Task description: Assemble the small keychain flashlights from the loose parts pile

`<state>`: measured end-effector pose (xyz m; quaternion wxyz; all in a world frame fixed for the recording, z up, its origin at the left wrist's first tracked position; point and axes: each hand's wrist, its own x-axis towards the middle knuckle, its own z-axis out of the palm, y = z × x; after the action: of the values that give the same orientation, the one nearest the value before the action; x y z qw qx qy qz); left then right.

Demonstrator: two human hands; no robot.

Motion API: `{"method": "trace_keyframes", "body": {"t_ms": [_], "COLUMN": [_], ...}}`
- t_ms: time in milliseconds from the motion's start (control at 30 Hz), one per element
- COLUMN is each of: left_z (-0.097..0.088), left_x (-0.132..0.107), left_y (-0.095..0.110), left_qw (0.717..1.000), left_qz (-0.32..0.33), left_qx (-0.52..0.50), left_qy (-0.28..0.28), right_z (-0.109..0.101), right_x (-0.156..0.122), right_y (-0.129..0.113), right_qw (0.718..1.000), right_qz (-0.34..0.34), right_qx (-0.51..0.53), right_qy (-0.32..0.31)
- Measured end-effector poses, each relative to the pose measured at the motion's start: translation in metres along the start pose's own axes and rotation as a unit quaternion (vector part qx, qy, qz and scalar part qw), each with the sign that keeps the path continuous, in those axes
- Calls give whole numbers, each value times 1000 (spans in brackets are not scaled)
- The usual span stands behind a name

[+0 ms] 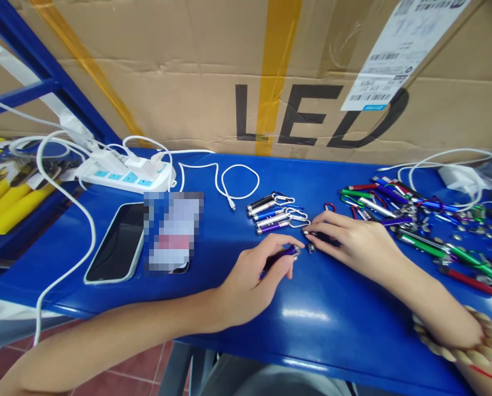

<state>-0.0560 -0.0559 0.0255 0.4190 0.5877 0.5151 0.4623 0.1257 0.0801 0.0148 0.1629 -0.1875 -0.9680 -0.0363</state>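
Note:
My left hand (257, 273) rests on the blue table (320, 330) with its fingers closed round a small purple keychain flashlight (285, 253). Just to its right, my right hand (353, 242) pinches a small dark flashlight part (318, 236) near the purple one's tip. A tiny loose piece (311, 248) lies between the two hands. Behind the hands, several finished flashlights (273, 214) with carabiner clips lie side by side in a row.
A heap of coloured flashlights, clips and button cells (431, 225) covers the table's right side. A phone (118, 242) and a blurred card (172, 231) lie at left, near a white power strip (126, 175) with cables. A large cardboard box (271, 71) stands behind.

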Motion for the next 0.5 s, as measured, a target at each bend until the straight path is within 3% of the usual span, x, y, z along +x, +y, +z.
{"method": "trace_keyframes", "body": {"t_ms": [133,300,500], "left_z": [-1,0,2], "left_x": [0,0,-1], "left_y": [-2,-3,-4], "left_qw": [1000,999,998], "left_qz": [-1,10,23], "left_qx": [18,39,47], "left_qy": [5,-7,-22], "right_z": [-5,-18,-29], "right_x": [1,3,3], "right_y": [-6,-28,-43], "right_qw": [998,955,942], "right_qz": [1,63,4], "right_qx": [26,223,296], "right_qy": [55,185,158]}}
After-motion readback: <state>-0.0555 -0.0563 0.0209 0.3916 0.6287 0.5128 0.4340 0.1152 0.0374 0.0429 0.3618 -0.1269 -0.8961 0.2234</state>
